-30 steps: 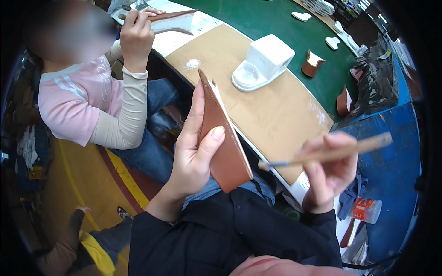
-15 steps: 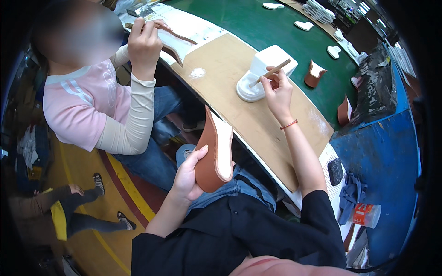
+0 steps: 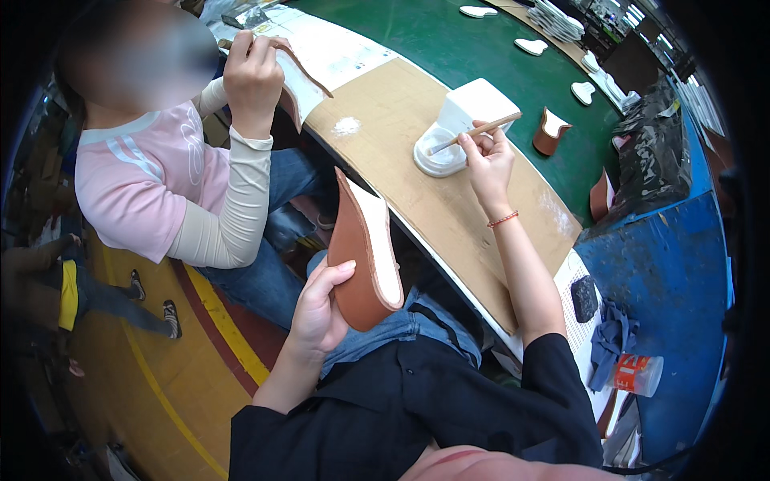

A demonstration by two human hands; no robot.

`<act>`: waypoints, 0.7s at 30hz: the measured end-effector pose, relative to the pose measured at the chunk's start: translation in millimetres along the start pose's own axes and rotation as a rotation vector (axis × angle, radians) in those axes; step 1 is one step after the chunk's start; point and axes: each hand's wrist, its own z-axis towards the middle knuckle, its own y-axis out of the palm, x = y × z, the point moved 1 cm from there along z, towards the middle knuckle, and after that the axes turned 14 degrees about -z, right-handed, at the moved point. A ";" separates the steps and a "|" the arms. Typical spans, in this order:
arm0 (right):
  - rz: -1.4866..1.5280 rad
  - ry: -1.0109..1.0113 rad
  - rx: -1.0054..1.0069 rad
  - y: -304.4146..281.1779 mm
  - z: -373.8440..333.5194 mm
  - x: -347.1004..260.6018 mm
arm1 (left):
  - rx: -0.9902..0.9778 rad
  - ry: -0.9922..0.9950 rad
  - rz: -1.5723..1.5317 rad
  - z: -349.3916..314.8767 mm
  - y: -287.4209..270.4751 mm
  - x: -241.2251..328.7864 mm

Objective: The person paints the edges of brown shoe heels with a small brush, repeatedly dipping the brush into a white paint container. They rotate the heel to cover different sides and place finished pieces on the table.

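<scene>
My left hand (image 3: 319, 311) grips a brown wedge shoe sole (image 3: 358, 280) by its thick heel end. The sole is tilted above my lap, its white upper face turned right and its narrow toe end pointing away. Between the fingers of my right hand (image 3: 491, 167) is a slim wooden-handled brush (image 3: 499, 123). Its lower end is at the round dish of a white glue dispenser (image 3: 441, 166), which has a boxy white tank behind; whether the tip touches the white contents I cannot tell.
A brown board (image 3: 377, 104) covers the bench before me. At left, a co-worker (image 3: 160, 176) holds another brown sole (image 3: 298, 76). More soles, including a brown wedge (image 3: 551, 132), lie on the green belt (image 3: 385, 36). A blue metal panel (image 3: 658, 272) and a plastic jar (image 3: 638, 374) stand right.
My right hand has tipped the brush flatter, its handle end swinging right. The sole in my left hand has shifted slightly left. The co-worker's sole has turned, and a person walking at far left has moved.
</scene>
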 end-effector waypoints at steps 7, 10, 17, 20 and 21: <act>0.471 0.309 -0.269 -10.9 -21.6 -48.0 | -0.038 0.063 -0.069 -9.5 16.4 6.3; 0.634 0.301 -0.376 -29.9 -44.9 -89.4 | -0.091 0.189 0.011 -12.4 26.7 10.3; 0.540 0.120 -0.403 -61.4 -81.2 -160.1 | -0.240 0.306 0.108 -14.6 53.4 11.7; 0.470 0.099 -0.375 -67.9 -86.4 -169.0 | -0.290 0.320 0.155 -14.8 61.8 9.3; 0.446 0.092 -0.358 -69.4 -88.2 -170.3 | -0.302 0.329 0.165 -14.9 63.6 8.7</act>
